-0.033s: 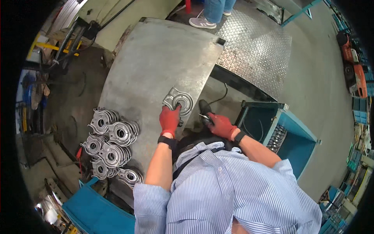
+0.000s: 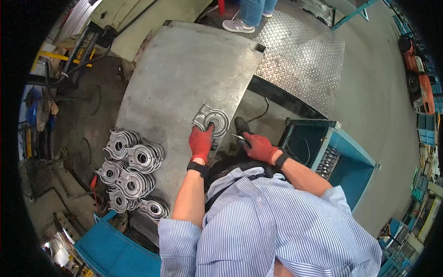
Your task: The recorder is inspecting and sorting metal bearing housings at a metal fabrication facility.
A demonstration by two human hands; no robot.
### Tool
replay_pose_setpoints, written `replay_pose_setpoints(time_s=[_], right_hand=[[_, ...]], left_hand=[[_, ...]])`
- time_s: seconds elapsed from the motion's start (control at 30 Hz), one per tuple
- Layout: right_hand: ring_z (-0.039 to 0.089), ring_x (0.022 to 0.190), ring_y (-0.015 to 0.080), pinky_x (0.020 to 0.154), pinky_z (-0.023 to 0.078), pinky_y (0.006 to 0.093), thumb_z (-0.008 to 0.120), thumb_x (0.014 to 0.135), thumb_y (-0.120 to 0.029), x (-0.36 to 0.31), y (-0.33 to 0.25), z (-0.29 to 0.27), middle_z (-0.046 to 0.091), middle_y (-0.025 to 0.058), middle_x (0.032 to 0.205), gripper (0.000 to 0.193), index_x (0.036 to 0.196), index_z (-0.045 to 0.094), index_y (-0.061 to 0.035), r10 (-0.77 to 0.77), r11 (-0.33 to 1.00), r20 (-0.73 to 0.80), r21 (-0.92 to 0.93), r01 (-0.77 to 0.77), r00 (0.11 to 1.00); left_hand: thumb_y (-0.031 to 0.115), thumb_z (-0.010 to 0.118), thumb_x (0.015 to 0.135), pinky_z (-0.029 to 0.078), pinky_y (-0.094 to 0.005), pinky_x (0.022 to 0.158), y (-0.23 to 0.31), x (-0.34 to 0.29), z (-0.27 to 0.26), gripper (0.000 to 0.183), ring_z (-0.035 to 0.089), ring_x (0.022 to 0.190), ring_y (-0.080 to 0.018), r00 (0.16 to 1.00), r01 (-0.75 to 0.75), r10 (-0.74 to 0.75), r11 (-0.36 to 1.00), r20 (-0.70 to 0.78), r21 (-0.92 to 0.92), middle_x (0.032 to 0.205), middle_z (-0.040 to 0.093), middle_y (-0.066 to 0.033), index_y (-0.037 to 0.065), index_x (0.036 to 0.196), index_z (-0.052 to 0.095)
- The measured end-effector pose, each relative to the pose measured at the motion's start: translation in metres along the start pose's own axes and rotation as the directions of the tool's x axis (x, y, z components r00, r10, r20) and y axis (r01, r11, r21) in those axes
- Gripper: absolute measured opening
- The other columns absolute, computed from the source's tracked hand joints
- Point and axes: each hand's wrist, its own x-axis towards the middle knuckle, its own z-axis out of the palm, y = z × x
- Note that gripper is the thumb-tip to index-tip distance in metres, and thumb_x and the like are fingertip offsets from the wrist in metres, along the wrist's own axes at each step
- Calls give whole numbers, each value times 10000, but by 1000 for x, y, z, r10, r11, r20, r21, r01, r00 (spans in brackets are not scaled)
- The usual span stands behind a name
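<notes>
On the grey metal table lies a stamped metal part, a round ringed plate with a flanged side. My left hand, in a red glove, grips its near edge, with a finger at the central hole. My right hand, also red-gloved, is closed around a small tool with a thin, bright metal tip, just off the table's right edge. The tip points toward the part but is apart from it. The glove hides most of the tool's handle.
Several stacks of similar metal parts crowd the table's near left corner. A blue bin holding more parts stands at right. Beyond lie a diamond-plate platform and another person's legs. A blue panel is at lower left.
My right hand and the tool have shifted very slightly to the left. My left hand keeps its hold on the metal part.
</notes>
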Motion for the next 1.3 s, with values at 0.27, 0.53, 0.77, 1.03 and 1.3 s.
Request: replay_pose_setpoints(time_s=[0.27,0.53,0.77,1.03,1.3], right_hand=[[602,855,388,737,469,466,591,775,-211,22,-6,15,625,222,893,333,1030,509,-13,-87,994,-54,-71,83,995],[597,836,397,716,463,478,597,766,-202,21,-2,27,619,222,864,330,1014,501,-6,-82,995,-97,-73,75,992],[597,820,398,699,462,482,603,763,-211,20,-1,36,613,228,850,329,993,486,-8,-86,995,-145,-55,79,986],[594,834,402,704,462,478,606,770,-240,23,-7,30,620,230,868,356,1015,485,-11,-35,996,-72,-86,29,997],[588,829,407,700,462,483,598,776,-234,23,-5,30,617,231,862,354,1030,484,-16,-46,997,-92,-65,40,995]], left_hand=[[379,708,727,453,-436,835,-11,2,11,538,572,988,-403,1000,-18,17,988,-10,-154,1032,614,-241,-32,1035,547],[389,708,727,448,-443,837,-8,2,12,563,569,988,-412,1000,2,-3,996,-3,-93,1017,610,-259,-51,1034,535],[366,695,750,445,-426,850,-12,1,14,537,565,1007,-395,1000,-24,22,993,-18,-118,1046,611,-235,-35,1063,525],[380,698,744,443,-413,862,-10,2,14,560,563,1028,-381,1000,5,-5,993,-2,-120,1061,611,-225,-24,1090,524],[381,696,743,439,-419,871,-15,6,15,570,557,1034,-390,999,-42,47,981,22,-189,1073,603,-240,-42,1083,521]])
